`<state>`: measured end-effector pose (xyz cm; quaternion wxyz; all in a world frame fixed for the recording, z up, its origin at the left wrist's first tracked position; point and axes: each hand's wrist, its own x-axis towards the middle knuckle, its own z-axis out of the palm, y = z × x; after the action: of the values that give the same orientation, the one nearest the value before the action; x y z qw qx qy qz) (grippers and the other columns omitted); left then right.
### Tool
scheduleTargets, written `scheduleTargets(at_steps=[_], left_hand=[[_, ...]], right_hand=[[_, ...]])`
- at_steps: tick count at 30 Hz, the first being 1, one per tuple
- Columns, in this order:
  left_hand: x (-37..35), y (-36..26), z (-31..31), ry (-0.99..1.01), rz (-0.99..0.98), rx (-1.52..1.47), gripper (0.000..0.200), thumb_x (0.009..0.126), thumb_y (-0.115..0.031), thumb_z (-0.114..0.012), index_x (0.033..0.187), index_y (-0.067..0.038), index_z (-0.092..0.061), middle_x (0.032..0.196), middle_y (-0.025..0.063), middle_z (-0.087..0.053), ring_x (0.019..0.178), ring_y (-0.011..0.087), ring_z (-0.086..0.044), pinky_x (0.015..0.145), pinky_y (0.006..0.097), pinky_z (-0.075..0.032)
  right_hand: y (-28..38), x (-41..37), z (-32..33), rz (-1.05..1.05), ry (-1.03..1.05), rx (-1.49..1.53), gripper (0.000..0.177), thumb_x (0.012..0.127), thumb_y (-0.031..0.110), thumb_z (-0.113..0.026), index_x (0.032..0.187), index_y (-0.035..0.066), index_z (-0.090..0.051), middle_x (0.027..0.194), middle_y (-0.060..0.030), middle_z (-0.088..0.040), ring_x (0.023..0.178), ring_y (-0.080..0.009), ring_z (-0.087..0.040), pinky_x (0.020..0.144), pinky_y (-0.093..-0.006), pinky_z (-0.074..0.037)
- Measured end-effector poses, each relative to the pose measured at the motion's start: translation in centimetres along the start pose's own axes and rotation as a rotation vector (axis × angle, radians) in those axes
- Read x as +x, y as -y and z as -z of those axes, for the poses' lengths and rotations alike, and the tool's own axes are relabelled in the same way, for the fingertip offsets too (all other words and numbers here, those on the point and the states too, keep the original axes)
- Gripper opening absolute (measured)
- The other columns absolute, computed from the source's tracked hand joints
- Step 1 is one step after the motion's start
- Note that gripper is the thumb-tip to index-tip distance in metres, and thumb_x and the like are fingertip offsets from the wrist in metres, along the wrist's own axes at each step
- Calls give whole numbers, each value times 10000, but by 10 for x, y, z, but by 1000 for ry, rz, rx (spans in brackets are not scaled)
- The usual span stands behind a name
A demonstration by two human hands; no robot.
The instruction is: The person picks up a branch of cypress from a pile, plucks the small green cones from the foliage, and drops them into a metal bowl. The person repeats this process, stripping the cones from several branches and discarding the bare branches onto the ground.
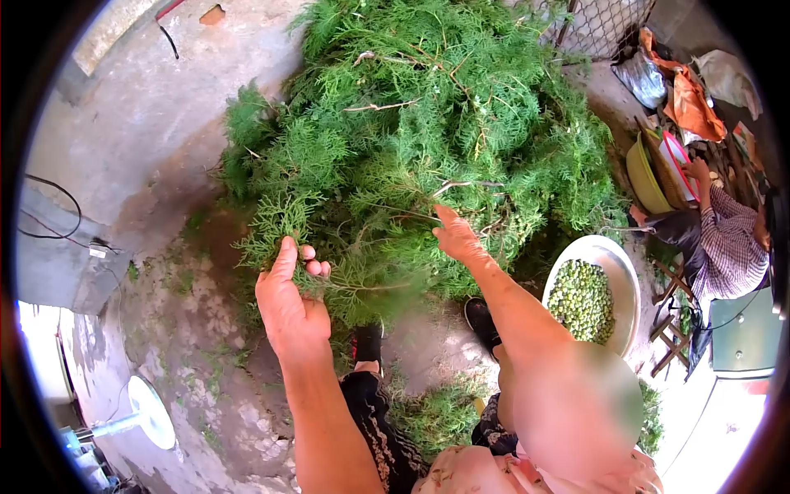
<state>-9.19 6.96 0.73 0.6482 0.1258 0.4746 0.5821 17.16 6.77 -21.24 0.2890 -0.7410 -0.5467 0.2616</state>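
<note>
My left hand (pixel 292 292) is closed on a green conifer sprig (pixel 284 221), whose flat, scaly leaves fan out above the fingertips. Another feathery sprig (pixel 362 288) spreads to the right of that palm, slightly blurred. My right hand (pixel 459 237) is closed at the lower edge of a big heap of conifer branches (pixel 428 107), and a thin twig runs to its fingertips from the left. To the right of my right forearm stands a metal basin (pixel 629 305) holding many small green cones (pixel 580 300).
At the right, another person in a checked shirt (pixel 732 247) sits by a yellow-green basin (pixel 644 177) and a pink-rimmed one (pixel 676 156). A white fan (pixel 152 412) stands lower left. Loose greenery (pixel 440 412) lies between my legs. Wire mesh (pixel 609 29) is at the back.
</note>
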Motion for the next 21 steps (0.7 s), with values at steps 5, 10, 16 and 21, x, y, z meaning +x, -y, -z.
scheduleTargets(at_steps=[5,10,16,21], left_hand=[[2,-3,-1,-31,-5,25,145,838,-99,-626,896,-19,-519,750,74,-551,608,162,-485,625,320,-448],[2,-3,-4,-83,-44,78,140,825,-80,-635,895,-32,-525,774,50,-552,631,164,-494,634,310,-437],[-1,1,-3,-33,-49,135,131,813,-65,-642,890,-39,-539,800,32,-558,657,158,-497,637,306,-428],[0,6,-2,2,-46,149,111,842,-89,-618,916,-20,-572,794,39,-552,666,156,-523,654,306,-484]], right_hand=[[35,-3,4,-153,184,-227,463,833,176,-580,1263,82,-436,1268,-234,-401,1145,-379,-445,946,-410,-401],[23,-7,3,-174,55,-305,179,805,165,-582,940,61,-638,1078,-206,-550,939,-352,-584,814,-417,-486],[25,7,18,19,-220,143,116,776,69,-559,852,34,-639,796,-178,-629,761,-338,-613,676,-381,-489],[-7,-1,9,113,-156,-88,261,774,1,-510,1017,23,-604,1020,-182,-606,947,-325,-580,835,-356,-462]])
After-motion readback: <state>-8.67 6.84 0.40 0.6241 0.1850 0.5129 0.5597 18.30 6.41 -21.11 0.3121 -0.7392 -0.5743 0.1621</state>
